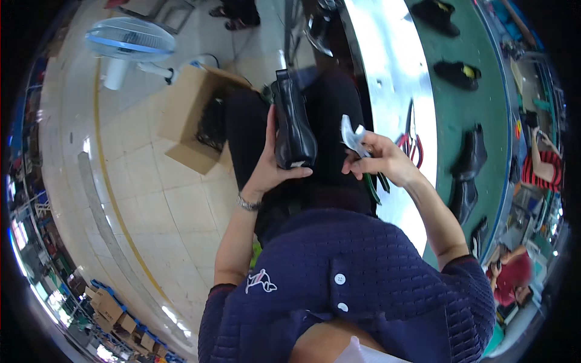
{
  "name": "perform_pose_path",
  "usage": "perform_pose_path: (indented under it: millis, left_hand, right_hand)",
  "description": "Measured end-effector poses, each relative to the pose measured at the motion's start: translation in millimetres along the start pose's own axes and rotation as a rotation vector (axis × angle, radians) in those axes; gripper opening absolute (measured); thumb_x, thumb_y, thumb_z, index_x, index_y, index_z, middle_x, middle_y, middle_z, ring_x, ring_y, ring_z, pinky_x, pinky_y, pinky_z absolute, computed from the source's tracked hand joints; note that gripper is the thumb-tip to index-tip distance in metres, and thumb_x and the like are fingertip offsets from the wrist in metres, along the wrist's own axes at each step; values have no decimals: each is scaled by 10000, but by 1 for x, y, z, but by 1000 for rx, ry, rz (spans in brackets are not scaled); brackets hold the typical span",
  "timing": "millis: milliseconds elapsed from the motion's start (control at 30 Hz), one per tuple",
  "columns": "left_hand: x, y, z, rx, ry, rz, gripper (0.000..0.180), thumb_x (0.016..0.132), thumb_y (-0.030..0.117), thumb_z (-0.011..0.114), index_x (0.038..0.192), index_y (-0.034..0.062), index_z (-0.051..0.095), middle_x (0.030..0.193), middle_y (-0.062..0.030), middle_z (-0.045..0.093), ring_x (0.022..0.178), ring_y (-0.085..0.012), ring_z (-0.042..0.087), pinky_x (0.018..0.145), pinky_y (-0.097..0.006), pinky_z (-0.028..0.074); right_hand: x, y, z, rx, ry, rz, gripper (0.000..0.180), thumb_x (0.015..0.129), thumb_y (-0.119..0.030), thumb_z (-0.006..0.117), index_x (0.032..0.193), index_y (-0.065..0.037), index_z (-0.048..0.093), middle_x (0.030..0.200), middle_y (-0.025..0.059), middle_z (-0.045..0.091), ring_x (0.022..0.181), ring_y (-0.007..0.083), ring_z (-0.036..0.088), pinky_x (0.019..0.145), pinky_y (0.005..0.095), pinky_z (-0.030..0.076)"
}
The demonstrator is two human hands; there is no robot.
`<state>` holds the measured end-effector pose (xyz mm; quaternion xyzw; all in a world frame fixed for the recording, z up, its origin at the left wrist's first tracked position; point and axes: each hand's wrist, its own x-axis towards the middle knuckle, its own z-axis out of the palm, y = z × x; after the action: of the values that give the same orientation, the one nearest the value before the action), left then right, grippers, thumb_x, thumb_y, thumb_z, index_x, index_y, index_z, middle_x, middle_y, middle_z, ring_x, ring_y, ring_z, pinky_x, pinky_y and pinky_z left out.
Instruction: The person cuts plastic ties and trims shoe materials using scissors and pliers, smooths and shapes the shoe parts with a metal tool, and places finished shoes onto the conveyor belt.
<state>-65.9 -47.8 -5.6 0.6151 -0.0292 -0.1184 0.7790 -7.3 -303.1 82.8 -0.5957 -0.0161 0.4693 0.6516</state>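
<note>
Black leather shoe (294, 124) is sitting upright over the person's lap, toe end toward the body, heel end pointing away, being gripped by the left hand (266, 166). Going largest to smallest: green conveyor belt (478, 97) is running along the right side, with a shiny metal edge (393, 78) bordering it nearest the person. Cream tiled floor (151, 199) is filling the left side, a yellow line crossing it. Open cardboard box (193, 115) is standing on the floor just left of the person's knees, dark items lying inside. White and blue pedestal fan (129, 42) is standing on the floor beyond the box. Several other black shoes (458, 74) are lying apart on the belt. Red-handled pliers (411, 142) are resting on the metal edge, near the right hand. Left hand is wrapping the shoe from the left, thumb pressing across the toe end, fingers curling behind. Right hand (381, 160) is closing around green-handled pliers (374, 184), the handles poking out below the palm, fingers pinching a crumpled pale scrap (351, 136) just right of the shoe, not touching it. Silver bracelet (247, 204) is circling the left wrist.
</note>
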Motion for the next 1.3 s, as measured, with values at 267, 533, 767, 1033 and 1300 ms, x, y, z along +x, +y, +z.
perform_pose_path:
  millis: [267,533,767,1033,1300]
  left_hand:
    - [-13,-30,-1,10,-234,-22,1448,515,94,930,1536,207,-91,1456,-107,330,1343,-225,356,1157,-371,203]
    - [6,-10,29,-197,245,-226,517,839,269,748,1166,81,394,987,-22,524,838,-75,499,750,-236,453]
    - [7,2,44,-231,340,-221,340,823,277,756,996,76,543,822,41,525,721,-36,472,665,-207,420]
    - [9,-7,47,-175,383,-232,329,828,318,742,964,71,573,814,43,536,719,-38,460,671,-208,400]
    - [13,-11,37,-212,455,-243,322,833,307,734,972,65,573,836,26,562,733,-52,502,678,-218,421]
  right_hand:
    - [-1,40,8,-10,-87,273,384,999,-334,517,968,13,678,612,32,577,550,87,534,553,238,437]
    - [3,28,28,-233,-184,322,459,1001,-398,487,872,0,677,587,6,550,531,82,523,538,235,431]
    - [0,13,44,-509,-190,359,642,1007,-514,363,604,-44,532,532,54,528,506,138,581,548,290,492]
    - [6,-4,53,-1168,-120,327,645,1014,-472,377,616,-10,584,556,84,604,506,190,642,523,295,523]
    - [12,12,57,-704,-63,437,640,1015,-464,385,643,8,606,545,73,594,515,177,637,574,329,536]
